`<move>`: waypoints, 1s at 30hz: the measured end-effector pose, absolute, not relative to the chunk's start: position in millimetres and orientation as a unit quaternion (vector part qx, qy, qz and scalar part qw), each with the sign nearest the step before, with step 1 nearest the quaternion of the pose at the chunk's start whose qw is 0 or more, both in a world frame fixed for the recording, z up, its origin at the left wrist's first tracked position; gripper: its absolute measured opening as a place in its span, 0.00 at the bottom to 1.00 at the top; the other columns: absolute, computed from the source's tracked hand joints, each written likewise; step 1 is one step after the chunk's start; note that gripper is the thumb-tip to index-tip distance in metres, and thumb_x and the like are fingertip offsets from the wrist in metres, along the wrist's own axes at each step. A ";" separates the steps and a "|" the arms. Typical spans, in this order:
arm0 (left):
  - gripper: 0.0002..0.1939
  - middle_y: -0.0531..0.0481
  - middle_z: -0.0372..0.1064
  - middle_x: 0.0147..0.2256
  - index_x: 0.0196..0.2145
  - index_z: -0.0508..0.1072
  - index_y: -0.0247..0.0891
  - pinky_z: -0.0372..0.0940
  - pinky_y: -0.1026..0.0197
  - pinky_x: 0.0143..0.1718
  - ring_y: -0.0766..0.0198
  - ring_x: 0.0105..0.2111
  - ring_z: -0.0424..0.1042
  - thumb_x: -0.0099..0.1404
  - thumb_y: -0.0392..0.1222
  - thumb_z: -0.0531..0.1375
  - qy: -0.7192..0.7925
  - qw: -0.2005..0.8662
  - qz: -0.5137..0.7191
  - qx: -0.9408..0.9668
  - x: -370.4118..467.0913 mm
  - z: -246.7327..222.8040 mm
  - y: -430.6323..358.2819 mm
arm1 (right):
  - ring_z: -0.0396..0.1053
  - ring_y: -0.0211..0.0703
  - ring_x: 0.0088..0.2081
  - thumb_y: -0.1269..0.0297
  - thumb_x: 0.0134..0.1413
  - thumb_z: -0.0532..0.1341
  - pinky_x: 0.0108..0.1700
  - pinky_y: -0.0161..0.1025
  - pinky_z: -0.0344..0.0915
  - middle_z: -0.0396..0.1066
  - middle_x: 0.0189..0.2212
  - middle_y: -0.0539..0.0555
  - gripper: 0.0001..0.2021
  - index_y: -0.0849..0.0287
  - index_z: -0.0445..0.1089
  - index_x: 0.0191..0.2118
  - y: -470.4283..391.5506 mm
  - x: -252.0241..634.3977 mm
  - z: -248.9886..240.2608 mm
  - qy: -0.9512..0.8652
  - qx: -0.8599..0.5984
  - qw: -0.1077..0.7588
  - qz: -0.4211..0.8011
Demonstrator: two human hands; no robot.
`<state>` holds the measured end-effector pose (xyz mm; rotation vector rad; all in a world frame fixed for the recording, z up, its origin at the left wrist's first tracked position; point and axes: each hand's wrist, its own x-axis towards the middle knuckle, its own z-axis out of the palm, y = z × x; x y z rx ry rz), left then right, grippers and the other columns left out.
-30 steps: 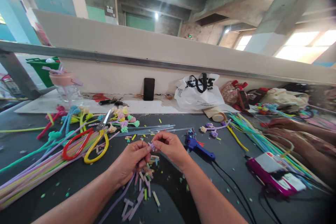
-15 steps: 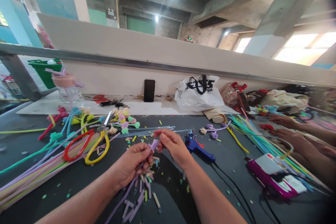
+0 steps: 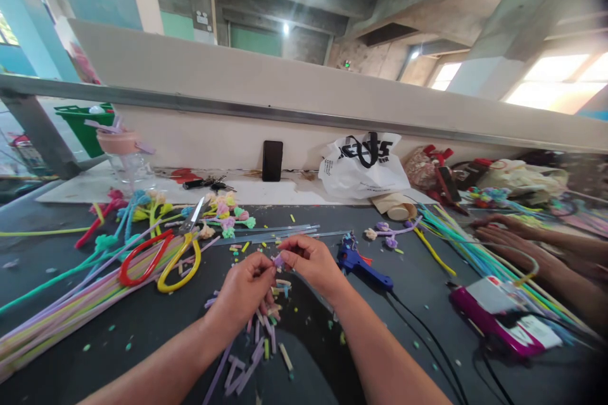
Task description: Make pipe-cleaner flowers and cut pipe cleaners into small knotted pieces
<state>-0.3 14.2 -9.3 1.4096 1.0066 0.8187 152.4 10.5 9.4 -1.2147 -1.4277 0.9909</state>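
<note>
My left hand (image 3: 249,285) pinches a purple pipe cleaner (image 3: 278,260) near its top. Its long tail drops below the hand toward the front of the table. Thumb and forefinger of my right hand (image 3: 311,262) are closed on the tip of the same pipe cleaner, so both hands meet there. Fingers hide most of the worked end. Beneath the hands lie several short cut pieces (image 3: 251,370) in purple, yellow and cream. To the right rests a blue glue gun (image 3: 363,266), and scissors (image 3: 190,259) with red and yellow handles lie on the left.
Long pipe cleaners (image 3: 61,323) spread across the left, with finished fluffy flowers (image 3: 228,212) behind. A phone (image 3: 272,161) leans on the back panel beside a white bag (image 3: 363,168). At right are a magenta box (image 3: 498,323), cables and another person's hands (image 3: 513,237).
My right hand has come in closer, and its fingertips now close over the purple tip, which shows less than before. My left hand has turned slightly. The view has shifted a little.
</note>
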 end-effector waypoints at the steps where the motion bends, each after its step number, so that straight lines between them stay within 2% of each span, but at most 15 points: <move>1: 0.07 0.59 0.61 0.11 0.23 0.62 0.39 0.56 0.69 0.11 0.69 0.09 0.60 0.57 0.41 0.54 0.432 0.572 0.348 0.604 -0.4 -10.6 14.2 | 0.63 0.33 0.22 0.64 0.42 0.63 0.27 0.32 0.61 0.66 0.21 0.47 0.07 0.61 0.69 0.30 11.1 152.7 8.8 -0.591 -0.500 0.486 0.405; 8: 0.09 0.59 0.60 0.11 0.24 0.62 0.38 0.53 0.70 0.11 0.72 0.09 0.57 0.58 0.45 0.53 0.417 0.591 0.339 0.601 -1.4 -17.2 14.9 | 0.63 0.33 0.21 0.66 0.40 0.63 0.26 0.32 0.60 0.65 0.18 0.46 0.04 0.60 0.68 0.24 12.0 154.0 10.4 -0.575 -0.492 0.493 0.429; 12: 0.10 0.59 0.62 0.15 0.26 0.62 0.37 0.50 0.72 0.11 0.74 0.11 0.57 0.56 0.46 0.57 0.377 0.667 0.337 0.548 -1.7 -11.6 15.5 | 0.62 0.32 0.20 0.63 0.41 0.64 0.27 0.32 0.61 0.65 0.19 0.46 0.07 0.61 0.69 0.25 11.7 156.9 11.3 -0.573 -0.484 0.487 0.447; 16: 0.11 0.57 0.62 0.19 0.25 0.62 0.35 0.45 0.73 0.11 0.77 0.12 0.54 0.56 0.44 0.59 0.327 0.748 0.329 0.475 -5.3 -5.4 17.0 | 0.62 0.32 0.19 0.56 0.45 0.61 0.25 0.33 0.60 0.65 0.19 0.46 0.13 0.61 0.68 0.32 12.0 159.0 11.0 -0.552 -0.480 0.509 0.454; 19: 0.11 0.56 0.61 0.20 0.25 0.62 0.35 0.48 0.73 0.12 0.76 0.14 0.57 0.56 0.43 0.59 0.306 0.810 0.294 0.405 -10.0 -6.3 21.2 | 0.60 0.31 0.17 0.52 0.47 0.58 0.21 0.32 0.59 0.64 0.22 0.47 0.15 0.61 0.67 0.34 14.8 160.5 8.9 -0.525 -0.508 0.548 0.407; 22: 0.09 0.55 0.60 0.21 0.27 0.63 0.34 0.51 0.73 0.14 0.76 0.15 0.58 0.57 0.41 0.59 0.293 0.847 0.273 0.350 -14.2 -10.7 27.5 | 0.59 0.32 0.15 0.54 0.48 0.57 0.18 0.32 0.58 0.62 0.21 0.47 0.14 0.60 0.66 0.34 19.1 163.4 4.3 -0.517 -0.558 0.551 0.344; 30: 0.08 0.56 0.59 0.21 0.27 0.61 0.35 0.42 0.76 0.10 0.79 0.13 0.52 0.59 0.39 0.58 0.245 0.878 0.250 0.326 -16.2 -13.8 35.1 | 0.60 0.33 0.17 0.61 0.51 0.53 0.21 0.32 0.58 0.65 0.21 0.48 0.10 0.58 0.68 0.36 22.1 169.8 -7.0 -0.596 -0.630 0.461 0.191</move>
